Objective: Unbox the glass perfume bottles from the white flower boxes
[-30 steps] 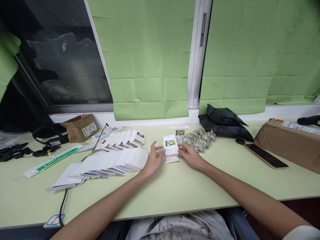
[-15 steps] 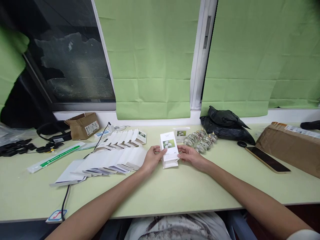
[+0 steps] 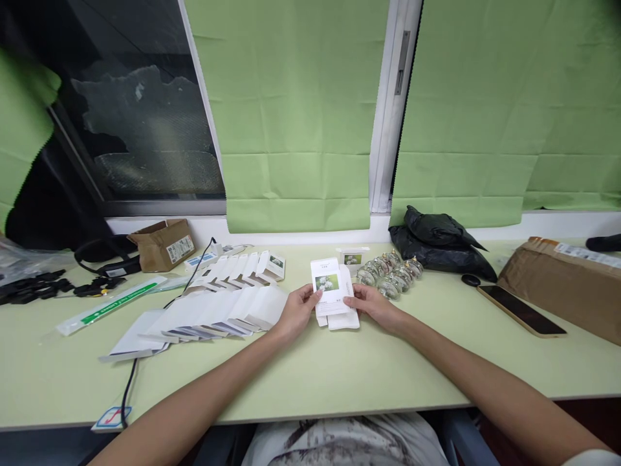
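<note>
A white carton (image 3: pixel 330 304) with a green flower picture on its front is held between my two hands, over the middle of the table. It looks partly flattened, its side panel showing at the right and loose flaps hanging at the bottom. My left hand (image 3: pixel 299 309) pinches its left edge, thumb on the front. At the right edge, my right hand (image 3: pixel 371 304) grips it with the thumb in front too. Just behind stands another small white box (image 3: pixel 352 259) with a like picture. Several clear ornament-like balls (image 3: pixel 388 275) with gold-coloured tops lie close beyond my right hand.
Rows of white cartons (image 3: pixel 218 310) lie left of my hands. A brown box (image 3: pixel 162 246), a green-striped plastic packet (image 3: pixel 111 304) and a black cable sit farther left. To the right are black plastic bags (image 3: pixel 436 243), a phone (image 3: pixel 521 310) and a large cardboard box (image 3: pixel 563 285).
The carton has gone from a boxier, opened shape to a flatter one, its side panel now showing at the right. Its bottom flaps have spread rightward. Both hands stay nearly in place.
</note>
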### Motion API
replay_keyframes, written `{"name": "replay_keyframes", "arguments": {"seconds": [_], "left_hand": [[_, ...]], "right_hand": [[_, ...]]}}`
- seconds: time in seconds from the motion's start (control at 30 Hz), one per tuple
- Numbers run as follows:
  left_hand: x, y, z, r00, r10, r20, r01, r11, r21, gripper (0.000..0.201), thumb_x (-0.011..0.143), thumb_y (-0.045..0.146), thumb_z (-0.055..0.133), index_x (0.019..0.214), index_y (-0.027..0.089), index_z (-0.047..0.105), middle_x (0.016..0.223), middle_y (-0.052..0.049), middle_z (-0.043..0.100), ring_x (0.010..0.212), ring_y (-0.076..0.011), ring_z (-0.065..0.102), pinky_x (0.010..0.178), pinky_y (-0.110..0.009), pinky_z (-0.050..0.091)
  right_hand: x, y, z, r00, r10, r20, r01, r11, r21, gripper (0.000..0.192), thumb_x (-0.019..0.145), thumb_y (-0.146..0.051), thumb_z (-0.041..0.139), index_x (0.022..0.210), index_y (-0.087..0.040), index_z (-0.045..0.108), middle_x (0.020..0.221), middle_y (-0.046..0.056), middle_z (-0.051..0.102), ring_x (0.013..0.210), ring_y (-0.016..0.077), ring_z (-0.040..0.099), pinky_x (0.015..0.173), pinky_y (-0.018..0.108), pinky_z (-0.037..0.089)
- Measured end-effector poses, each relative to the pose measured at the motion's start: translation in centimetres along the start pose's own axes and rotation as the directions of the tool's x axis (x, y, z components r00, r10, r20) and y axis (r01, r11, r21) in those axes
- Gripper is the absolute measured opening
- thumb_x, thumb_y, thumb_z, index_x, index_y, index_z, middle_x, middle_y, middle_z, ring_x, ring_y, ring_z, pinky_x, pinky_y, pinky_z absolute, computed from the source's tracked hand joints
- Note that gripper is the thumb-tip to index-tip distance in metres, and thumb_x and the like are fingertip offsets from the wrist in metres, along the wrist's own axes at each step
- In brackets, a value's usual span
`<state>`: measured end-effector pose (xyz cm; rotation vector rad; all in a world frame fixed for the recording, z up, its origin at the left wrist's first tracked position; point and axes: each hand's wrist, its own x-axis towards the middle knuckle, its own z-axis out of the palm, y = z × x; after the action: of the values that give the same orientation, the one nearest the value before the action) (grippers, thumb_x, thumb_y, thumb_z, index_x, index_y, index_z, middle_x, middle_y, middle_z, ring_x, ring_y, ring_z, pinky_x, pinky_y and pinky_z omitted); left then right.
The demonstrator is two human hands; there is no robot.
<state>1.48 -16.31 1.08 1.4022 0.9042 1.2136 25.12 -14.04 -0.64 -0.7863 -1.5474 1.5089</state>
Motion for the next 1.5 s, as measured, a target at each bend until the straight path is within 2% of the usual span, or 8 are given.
{"name": "replay_keyframes", "arguments": {"seconds": [0.33,0.47,0.6,0.77,0.9,1.07,1.27,1.5], "left_hand": [[0.0,0.1,0.1,1.000,0.021,-0.013,-0.020,0.999,0.026,0.054,0.087,0.055,0.073,0.124,0.016,0.069,0.124,-0.013,0.074,0.111,-0.0307,0.070,0.096,-0.044,0.057],[-0.1,0.3,0.1,1.000,-0.007,0.006,0.007,1.000,-0.011,0.060,0.092,0.058,0.066,0.136,0.018,0.060,0.131,-0.014,0.071,0.114,-0.0294,0.069,0.091,-0.040,0.059],[-0.1,0.3,0.2,0.999,-0.035,-0.006,0.035,0.999,-0.026,0.066,0.091,0.056,0.068,0.142,0.019,0.049,0.120,-0.014,0.074,0.103,-0.0275,0.072,0.085,-0.042,0.061],[-0.1,0.3,0.1,0.996,-0.039,-0.080,0.041,0.999,0.014,0.070,0.087,0.054,0.074,0.140,0.023,0.041,0.108,-0.010,0.073,0.088,-0.0228,0.072,0.072,-0.037,0.062],[-0.3,0.2,-0.2,0.994,0.057,-0.091,-0.040,0.984,0.174,0.067,0.088,0.056,0.072,0.143,0.030,0.043,0.135,-0.013,0.060,0.082,-0.0174,0.070,0.064,-0.031,0.061],[-0.3,-0.1,-0.7,0.988,0.150,0.019,-0.145,0.905,0.400,0.037,0.100,0.045,0.054,0.131,0.030,0.067,0.158,-0.009,0.040,0.103,-0.0230,0.069,0.080,-0.035,0.063],[0.3,-0.5,-1.5,0.986,0.106,0.132,-0.145,0.930,0.338,0.065,0.083,0.020,0.065,0.146,0.034,0.058,0.172,-0.008,0.014,0.120,-0.0298,0.067,0.093,-0.041,0.060],[0.1,0.5,-1.4,0.985,0.063,0.162,-0.103,0.963,0.250,0.062,0.082,0.037,0.077,0.142,0.034,0.063,0.174,-0.007,0.016,0.135,-0.0359,0.057,0.109,-0.049,0.051]], "right_hand": [[0.1,0.1,0.3,0.999,-0.037,0.021,0.038,0.999,-0.032,0.048,0.081,-0.050,0.083,0.115,-0.018,0.072,0.110,0.010,0.076,0.096,0.0254,0.071,0.084,0.040,0.056],[0.2,0.3,-0.1,0.995,-0.054,-0.082,0.047,0.995,-0.086,0.045,0.084,-0.054,0.078,0.110,-0.018,0.067,0.099,0.006,0.072,0.080,0.0198,0.068,0.070,0.034,0.055],[0.4,0.2,-0.4,0.980,-0.084,-0.180,0.068,0.993,-0.092,0.060,0.083,-0.052,0.079,0.128,-0.024,0.054,0.099,0.003,0.068,0.075,0.0180,0.067,0.065,0.032,0.056],[-0.1,-0.6,0.1,0.989,-0.104,-0.102,0.102,0.994,-0.028,0.066,0.087,-0.050,0.073,0.140,-0.030,0.040,0.096,0.003,0.071,0.075,0.0204,0.070,0.068,0.037,0.060],[-0.4,-1.0,0.5,0.993,-0.111,-0.048,0.109,0.993,-0.043,0.066,0.091,-0.050,0.069,0.147,-0.034,0.040,0.094,0.002,0.071,0.077,0.0203,0.070,0.073,0.039,0.061],[-0.4,-0.8,0.3,0.996,-0.093,-0.012,0.092,0.993,-0.069,0.059,0.092,-0.054,0.068,0.143,-0.027,0.054,0.094,0.004,0.072,0.078,0.0186,0.068,0.076,0.036,0.059],[-0.2,-0.6,-0.1,0.997,-0.070,0.038,0.071,0.997,-0.027,0.081,0.079,-0.041,0.086,0.150,-0.030,0.049,0.123,0.008,0.070,0.099,0.0211,0.068,0.086,0.036,0.056],[-0.2,-0.6,-0.3,0.993,-0.111,-0.027,0.109,0.991,-0.077,0.069,0.081,-0.048,0.082,0.140,-0.026,0.054,0.113,0.008,0.072,0.097,0.0224,0.069,0.082,0.035,0.055]]}}
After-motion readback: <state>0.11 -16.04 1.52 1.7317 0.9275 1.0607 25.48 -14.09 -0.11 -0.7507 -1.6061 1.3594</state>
